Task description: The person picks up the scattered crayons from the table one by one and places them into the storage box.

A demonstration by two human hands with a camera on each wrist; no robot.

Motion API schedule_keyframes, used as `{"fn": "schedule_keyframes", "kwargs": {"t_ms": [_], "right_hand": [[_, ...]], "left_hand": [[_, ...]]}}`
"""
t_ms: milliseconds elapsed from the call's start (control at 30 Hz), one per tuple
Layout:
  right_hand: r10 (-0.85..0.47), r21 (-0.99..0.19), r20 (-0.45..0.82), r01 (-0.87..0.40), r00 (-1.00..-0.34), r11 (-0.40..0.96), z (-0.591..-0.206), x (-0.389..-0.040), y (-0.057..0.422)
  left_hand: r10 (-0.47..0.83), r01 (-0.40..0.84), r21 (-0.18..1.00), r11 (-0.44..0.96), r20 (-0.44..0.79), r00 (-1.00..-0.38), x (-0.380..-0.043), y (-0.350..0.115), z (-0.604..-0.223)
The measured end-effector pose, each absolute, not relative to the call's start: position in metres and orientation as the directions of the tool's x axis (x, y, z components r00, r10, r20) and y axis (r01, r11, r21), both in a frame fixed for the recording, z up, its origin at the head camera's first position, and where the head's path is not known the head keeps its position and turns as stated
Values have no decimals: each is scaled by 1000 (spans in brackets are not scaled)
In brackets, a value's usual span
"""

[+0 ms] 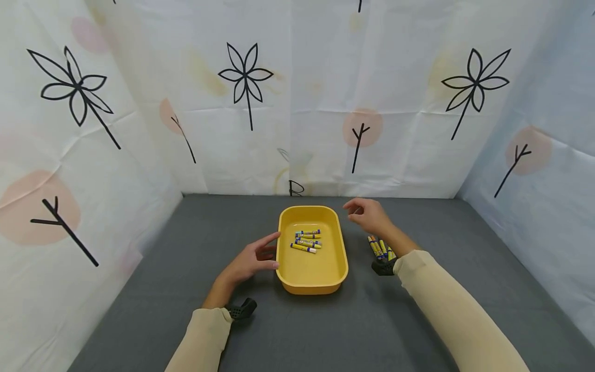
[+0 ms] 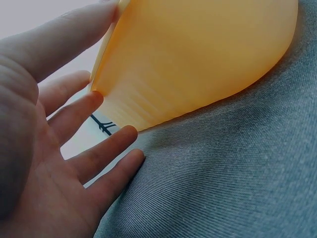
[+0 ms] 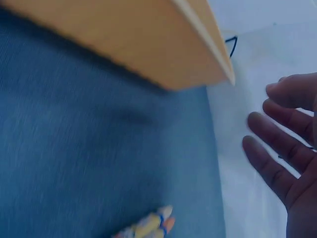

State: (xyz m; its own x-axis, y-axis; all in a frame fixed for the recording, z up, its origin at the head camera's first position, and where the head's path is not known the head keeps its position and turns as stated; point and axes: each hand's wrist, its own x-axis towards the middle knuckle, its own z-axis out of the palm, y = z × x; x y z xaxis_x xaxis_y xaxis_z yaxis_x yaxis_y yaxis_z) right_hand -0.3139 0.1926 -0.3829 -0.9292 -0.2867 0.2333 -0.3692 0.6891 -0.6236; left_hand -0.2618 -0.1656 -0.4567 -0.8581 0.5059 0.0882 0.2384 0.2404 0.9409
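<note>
A yellow tray (image 1: 312, 274) stands on the grey cloth, with several crayons (image 1: 307, 242) lying loose in its middle. At its left side is my left hand (image 1: 253, 261), fingertips and thumb right at the rim and wall. The left wrist view shows those fingers (image 2: 106, 153) spread and lightly bent beside the tray wall (image 2: 198, 54). Over the cloth just right of the tray, my right hand (image 1: 369, 214) is raised with nothing in it. Its fingers (image 3: 277, 139) are loosely bent in the right wrist view. More crayons (image 1: 378, 247) lie together below the right forearm.
A grey cloth (image 1: 297, 336) covers the table surface. White fabric walls (image 1: 316, 155) printed with flowers and twigs rise at the back and both sides. A dark wrist device (image 1: 244, 309) sits at the left cuff and another (image 1: 384, 266) at the right cuff, close to the right-hand crayons.
</note>
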Motion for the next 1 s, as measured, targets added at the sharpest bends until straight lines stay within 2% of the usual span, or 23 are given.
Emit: {"fn": "schedule_keyframes", "kwargs": {"t_ms": [200, 533, 800, 1000], "right_hand": [[-294, -570, 164, -334, -941, 750, -392, -308, 213], [-223, -550, 97, -239, -970, 800, -413, -298, 245], [-214, -521, 89, -229, -973, 822, -424, -296, 258], [-196, -499, 12, -176, -980, 848, -430, -297, 261]], "left_hand": [[510, 231, 945, 231, 85, -856, -262, -168, -456], [510, 214, 948, 234, 67, -858, -262, -167, -457], [512, 207, 951, 230, 63, -857, -264, -167, -459], [530, 203, 954, 221, 58, -846, -256, -165, -447]]}}
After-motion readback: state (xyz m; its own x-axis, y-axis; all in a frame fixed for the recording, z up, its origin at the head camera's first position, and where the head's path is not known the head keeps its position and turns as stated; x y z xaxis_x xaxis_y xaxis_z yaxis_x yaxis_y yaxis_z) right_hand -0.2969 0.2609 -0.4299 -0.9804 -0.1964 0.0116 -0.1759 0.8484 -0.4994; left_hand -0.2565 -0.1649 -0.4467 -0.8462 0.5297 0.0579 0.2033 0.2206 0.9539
